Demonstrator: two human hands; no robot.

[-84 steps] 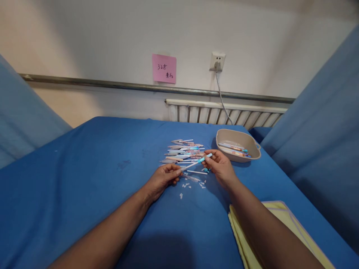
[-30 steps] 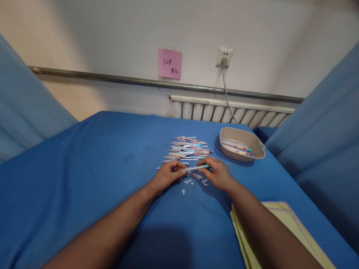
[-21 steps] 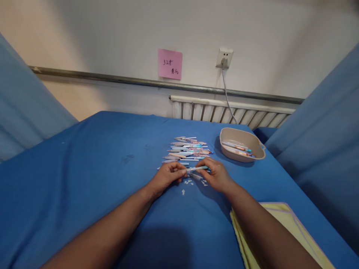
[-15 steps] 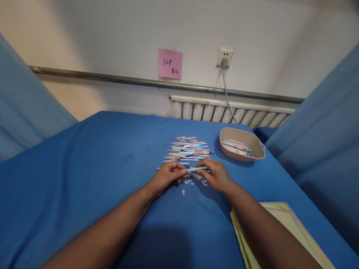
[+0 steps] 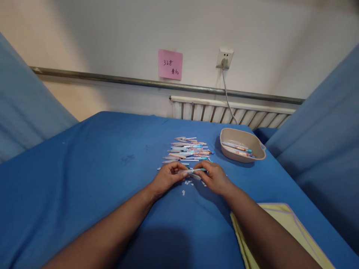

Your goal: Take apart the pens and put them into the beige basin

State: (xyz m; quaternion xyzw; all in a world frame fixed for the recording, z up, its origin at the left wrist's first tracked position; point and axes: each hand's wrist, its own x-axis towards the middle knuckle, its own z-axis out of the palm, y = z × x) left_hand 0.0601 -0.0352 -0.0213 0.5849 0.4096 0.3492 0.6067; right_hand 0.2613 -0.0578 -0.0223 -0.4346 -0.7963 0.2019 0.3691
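Note:
My left hand (image 5: pixel 168 177) is closed on the pale end of a slim pen (image 5: pixel 193 170). The pen's teal end is pinched in the fingers of my right hand (image 5: pixel 214 177), so it lies level between both hands. Just beyond them, a pile of pens and pen parts (image 5: pixel 185 150) is spread in rough rows, some pale, some pink or blue. Under the held pen lie a few clear parts (image 5: pixel 195 176), partly covered by my fingers. Small white pieces (image 5: pixel 183 192) are scattered on the blue cloth (image 5: pixel 117 194) close to me.
A beige plastic basket (image 5: pixel 241 158) with several pens (image 5: pixel 238 146) in it stands right of the pile. A folded yellow cloth (image 5: pixel 277 216) lies under my right forearm. Behind the table are a radiator (image 5: pixel 207 108), a metal rail (image 5: pixel 126 80) and a plugged-in cable (image 5: pixel 228 99).
My right hand has moved slightly left, nearer my left hand. The gap between the hands is smaller, and the pen is still held by both.

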